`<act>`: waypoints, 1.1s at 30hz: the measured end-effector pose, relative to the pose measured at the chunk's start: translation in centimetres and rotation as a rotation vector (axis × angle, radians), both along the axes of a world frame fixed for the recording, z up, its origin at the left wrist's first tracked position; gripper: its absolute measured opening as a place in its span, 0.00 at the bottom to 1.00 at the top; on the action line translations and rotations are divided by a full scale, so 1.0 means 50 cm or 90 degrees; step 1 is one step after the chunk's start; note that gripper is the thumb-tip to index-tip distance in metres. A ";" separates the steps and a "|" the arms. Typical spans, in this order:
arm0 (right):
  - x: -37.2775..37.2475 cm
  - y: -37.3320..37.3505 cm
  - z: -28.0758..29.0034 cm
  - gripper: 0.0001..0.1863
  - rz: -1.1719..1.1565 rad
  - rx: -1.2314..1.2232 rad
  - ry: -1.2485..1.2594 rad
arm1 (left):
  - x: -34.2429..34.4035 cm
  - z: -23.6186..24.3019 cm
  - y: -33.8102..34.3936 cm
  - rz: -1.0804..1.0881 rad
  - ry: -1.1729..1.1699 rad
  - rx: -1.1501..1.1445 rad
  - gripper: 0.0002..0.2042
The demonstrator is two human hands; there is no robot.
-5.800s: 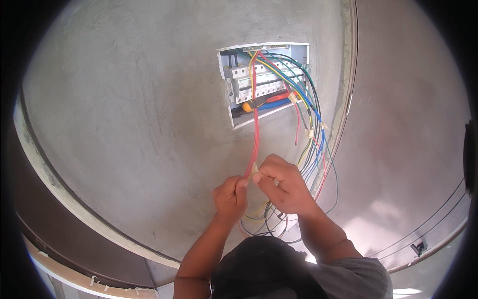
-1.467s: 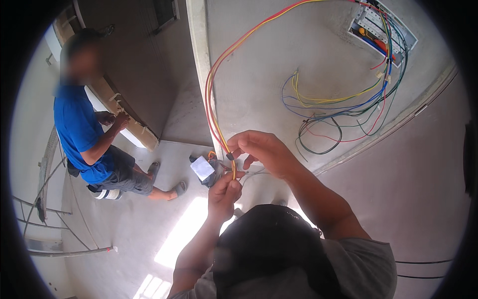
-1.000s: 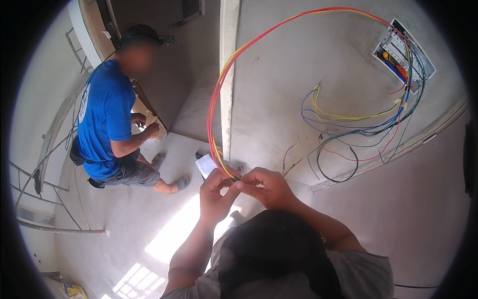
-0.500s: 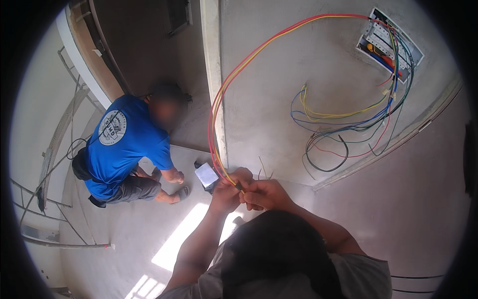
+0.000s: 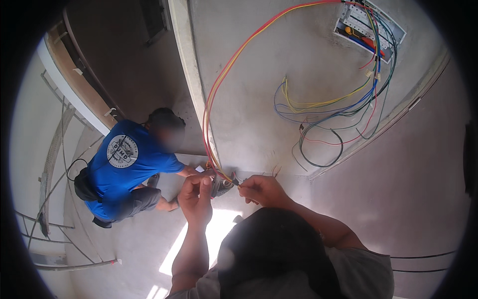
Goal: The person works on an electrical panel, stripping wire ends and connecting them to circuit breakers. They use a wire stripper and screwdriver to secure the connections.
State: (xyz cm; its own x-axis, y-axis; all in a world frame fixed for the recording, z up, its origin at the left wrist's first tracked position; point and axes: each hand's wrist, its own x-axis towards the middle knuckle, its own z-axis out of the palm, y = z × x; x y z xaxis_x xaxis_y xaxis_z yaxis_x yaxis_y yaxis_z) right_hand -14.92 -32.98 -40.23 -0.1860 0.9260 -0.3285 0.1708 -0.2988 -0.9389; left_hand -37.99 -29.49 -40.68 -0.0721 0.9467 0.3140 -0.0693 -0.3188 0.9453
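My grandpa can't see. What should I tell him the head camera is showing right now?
A person's right hand pinches red and yellow wires that curve down from a breaker box in a grey wall. The left hand is right by the wires. At left, another person in a blue shirt bends low.

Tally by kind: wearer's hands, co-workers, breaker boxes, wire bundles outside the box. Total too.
Wearer's hands: 2 (left hand, right hand)
Co-workers: 1 (co-worker in a blue shirt)
Breaker boxes: 1 (open breaker box)
Wire bundles: 2 (red-and-yellow bundle, multicolour bundle hanging from the box)
Total: 6
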 end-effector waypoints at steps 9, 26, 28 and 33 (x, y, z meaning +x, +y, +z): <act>-0.035 -0.016 -0.068 0.16 -0.010 0.138 -0.094 | 0.013 0.060 0.047 -0.217 0.784 -0.025 0.22; 0.260 -0.112 0.019 0.15 0.091 0.014 0.272 | 0.301 -0.204 -0.071 -0.654 -0.852 -0.186 0.16; 0.326 -0.137 0.041 0.16 0.164 0.021 0.265 | 0.341 -0.220 -0.014 -0.534 -0.912 -0.300 0.16; 0.472 -0.219 0.011 0.13 0.143 0.149 0.117 | 0.476 -0.312 0.063 -0.329 -0.248 -0.243 0.15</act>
